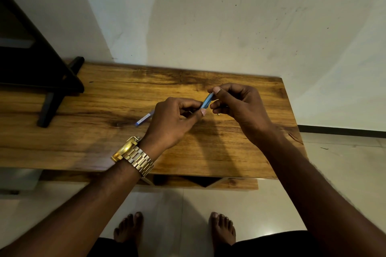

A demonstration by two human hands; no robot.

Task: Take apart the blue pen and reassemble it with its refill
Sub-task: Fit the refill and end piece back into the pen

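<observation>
A light blue pen barrel (207, 100) is held between both hands above the middle of the wooden table (104, 135). My left hand (173, 120) pinches its lower end with thumb and fingers. My right hand (236, 104) grips its upper end, thumb on top. A small metallic tip (218, 114) shows under my right fingers. Another pen piece, clear with a blue end (144, 119), lies on the table just left of my left hand, partly hidden by it.
A black stand with angled legs (56, 89) occupies the table's far left. The table's back edge meets a white wall (229, 27). Its right end stops near tiled floor (344, 162). A gold watch (133, 155) is on my left wrist.
</observation>
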